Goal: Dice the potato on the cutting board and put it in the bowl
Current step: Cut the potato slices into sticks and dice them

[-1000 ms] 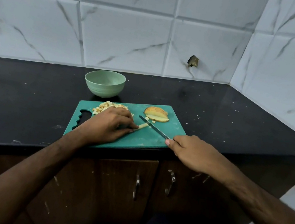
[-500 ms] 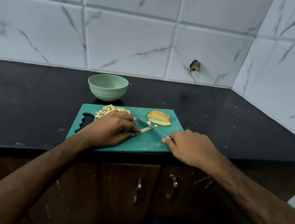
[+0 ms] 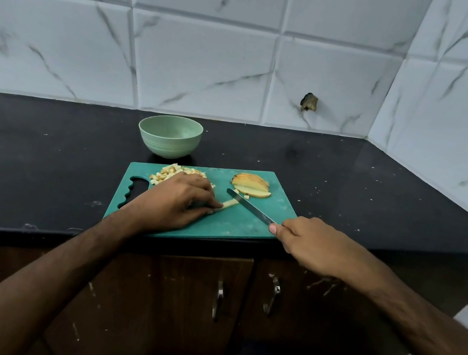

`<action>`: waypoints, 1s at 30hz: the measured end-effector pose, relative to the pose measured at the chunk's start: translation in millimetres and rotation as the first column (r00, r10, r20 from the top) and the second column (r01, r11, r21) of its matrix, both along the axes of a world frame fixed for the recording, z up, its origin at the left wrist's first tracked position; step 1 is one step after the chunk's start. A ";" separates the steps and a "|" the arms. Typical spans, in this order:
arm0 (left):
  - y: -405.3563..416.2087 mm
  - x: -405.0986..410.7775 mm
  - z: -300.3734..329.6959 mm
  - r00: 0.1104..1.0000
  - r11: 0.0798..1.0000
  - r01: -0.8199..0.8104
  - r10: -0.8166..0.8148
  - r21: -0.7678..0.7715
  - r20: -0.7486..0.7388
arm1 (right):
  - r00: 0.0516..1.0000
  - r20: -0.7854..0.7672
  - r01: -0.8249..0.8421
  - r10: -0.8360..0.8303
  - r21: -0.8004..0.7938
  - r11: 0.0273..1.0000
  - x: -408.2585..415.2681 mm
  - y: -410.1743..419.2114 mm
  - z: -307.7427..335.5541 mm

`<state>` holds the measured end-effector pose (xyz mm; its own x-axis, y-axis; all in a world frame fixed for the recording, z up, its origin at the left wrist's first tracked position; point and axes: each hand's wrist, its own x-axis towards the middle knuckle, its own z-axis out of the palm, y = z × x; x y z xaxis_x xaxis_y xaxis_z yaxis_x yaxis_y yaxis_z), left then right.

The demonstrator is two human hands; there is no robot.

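Observation:
A teal cutting board (image 3: pixel 236 228) lies at the front edge of the black counter. My left hand (image 3: pixel 173 201) pins pale potato strips (image 3: pixel 229 203) to the board, fingertips curled over them. My right hand (image 3: pixel 313 243) grips the handle of a knife (image 3: pixel 248 206), whose blade angles across the free end of the strips. A heap of diced potato (image 3: pixel 172 174) sits at the board's far left, partly hidden behind my left hand. Sliced potato with skin (image 3: pixel 251 185) rests at the far right. A pale green bowl (image 3: pixel 169 136) stands just behind the board, its inside looking empty.
The black counter (image 3: pixel 41 162) stretches left and right of the board, with marble-tiled walls behind and on the right. Brown cabinet doors with metal handles (image 3: pixel 218 298) hang below the counter edge.
The knife blade has come off the strips and sits slightly further right, and my right hand has drawn back a little. My left hand stays on the strips.

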<state>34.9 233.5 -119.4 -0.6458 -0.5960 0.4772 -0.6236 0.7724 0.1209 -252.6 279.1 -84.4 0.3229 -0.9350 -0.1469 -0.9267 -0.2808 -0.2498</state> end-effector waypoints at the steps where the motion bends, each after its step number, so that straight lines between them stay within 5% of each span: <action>1: 0.1 0.2 0.0 1.000 1.000 -0.001 0.001 -0.001 -0.001 | 1.000 0.027 0.002 -0.003 0.021 1.000 -2.5 2.0 0.8; 30: 1.1 -1.1 0.5 1.000 1.000 -0.009 0.009 0.000 -0.007 | 0.999 0.018 0.046 -0.046 0.001 0.999 12.7 5.3 -1.5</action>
<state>33.8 234.5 -119.0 -0.6370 -0.6017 0.4818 -0.6294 0.7668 0.1256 -239.9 284.4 -85.9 0.2825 -0.9487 -0.1422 -0.9340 -0.2382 -0.2664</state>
